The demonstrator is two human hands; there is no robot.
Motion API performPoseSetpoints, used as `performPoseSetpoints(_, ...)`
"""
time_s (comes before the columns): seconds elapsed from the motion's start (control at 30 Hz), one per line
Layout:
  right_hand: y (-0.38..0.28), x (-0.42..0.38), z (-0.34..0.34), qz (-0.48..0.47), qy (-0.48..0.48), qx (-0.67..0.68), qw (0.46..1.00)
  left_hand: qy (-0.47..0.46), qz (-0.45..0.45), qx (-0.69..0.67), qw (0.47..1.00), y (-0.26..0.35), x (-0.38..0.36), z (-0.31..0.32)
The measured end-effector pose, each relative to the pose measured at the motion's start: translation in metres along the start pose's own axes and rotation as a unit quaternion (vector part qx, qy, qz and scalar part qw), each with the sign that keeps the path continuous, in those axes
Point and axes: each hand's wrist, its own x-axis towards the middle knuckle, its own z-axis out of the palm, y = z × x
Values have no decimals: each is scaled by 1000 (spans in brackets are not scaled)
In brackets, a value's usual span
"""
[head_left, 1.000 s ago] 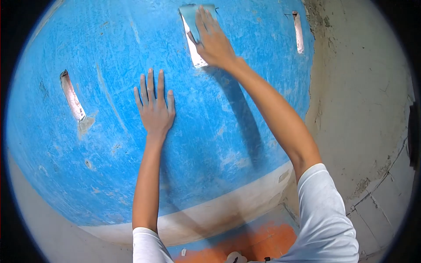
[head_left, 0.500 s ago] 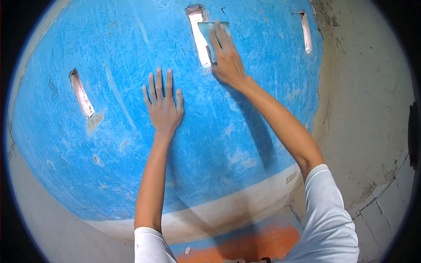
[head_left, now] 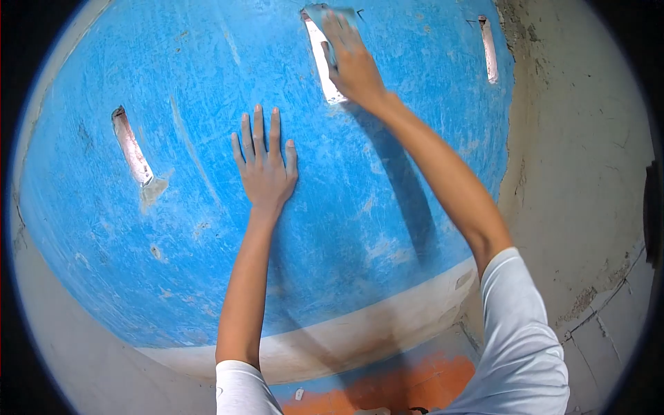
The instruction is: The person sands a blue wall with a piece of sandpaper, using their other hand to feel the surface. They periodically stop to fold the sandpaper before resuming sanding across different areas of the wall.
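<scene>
My left hand [head_left: 266, 173] lies flat on the blue wall [head_left: 207, 277], fingers spread and nothing in it. Higher up and to the right, my right hand [head_left: 356, 72] presses a thin bluish-green sheet of sandpaper [head_left: 317, 12] against the wall. Its fingers lie over the sheet, and the thumb sits at the left side. The sheet covers the top of the middle slot [head_left: 321, 62], a narrow bright opening in the wall. Most of the sheet is hidden behind the fingers.
Two more slots cut through the wall, a left slot [head_left: 131, 149] and a right slot [head_left: 489, 52]. A whitish band [head_left: 332, 346] runs along the wall's bottom, above an orange-stained floor [head_left: 443, 377]. A bare grey wall [head_left: 574, 173] stands at the right.
My right hand has slid upward along the wall with the sandpaper, from beside the middle slot to its top. My left hand stays on the wall; the view has shifted slightly.
</scene>
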Motion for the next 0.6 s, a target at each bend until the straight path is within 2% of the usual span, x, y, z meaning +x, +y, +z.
performPoseSetpoints(0.07,8,31,2,-26,-17,8,999,0,1,-2,1000,-1,1,-1)
performPoseSetpoints(0.17,7,18,-7,-42,-33,17,998,-4,-2,-8,1000,0,1,-3)
performPoseSetpoints(0.27,-10,-23,-26,13,-41,34,999,-3,-2,-2,1000,1,1,-3)
performPoseSetpoints(0.37,-14,-33,-32,16,-44,25,999,3,2,3,1000,-1,0,1)
performPoseSetpoints(0.47,6,21,-7,17,14,62,998,2,0,-1,1000,0,0,0)
performPoseSetpoints(0.53,27,69,3,17,-2,103,995,2,-1,2,1000,0,0,-1)
performPoseSetpoints(0.6,28,73,2,25,-13,120,992,0,-2,2,1000,0,0,0)
